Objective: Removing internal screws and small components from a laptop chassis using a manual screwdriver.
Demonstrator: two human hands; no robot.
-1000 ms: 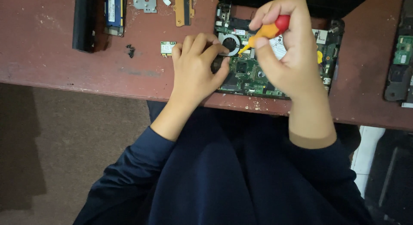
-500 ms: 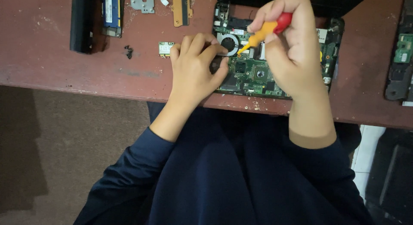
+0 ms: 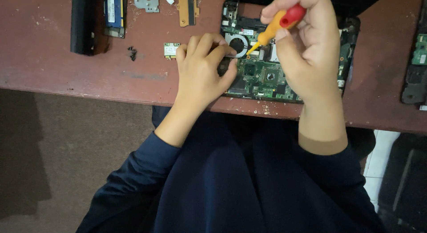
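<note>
- Since the earlier frame your right hand (image 3: 307, 55) has barely shifted: same raised grip, screwdriver (image 3: 278, 24) tip now pointing down beside the round fan (image 3: 238, 42); your left hand (image 3: 202, 68) has stayed put on the board's left edge.
- Right hand: clenched around the screwdriver's red-and-orange handle, shaft slanting down-left toward the fan; whether the tip touches can't be told.
- Left hand: fingers curled, fingertips (image 3: 227, 50) pressing on the green circuit board (image 3: 262, 77) near the fan; whether it is pinching anything can't be told.
- Circuit board lies in an opened black laptop shell (image 3: 351, 32) at the near edge of the reddish surface (image 3: 53, 68).
- Just left of your left hand: a small green card (image 3: 170, 49), flat on the surface.
- Further left: a few dark screws (image 3: 132, 52), then a long black bar (image 3: 82, 24) with a blue-labelled part (image 3: 114, 12) beside it.
- Top edge: a grey metal bracket (image 3: 147, 0) and an orange strip (image 3: 188, 8).
- Far right: another dark part with a green board (image 3: 418, 55).
</note>
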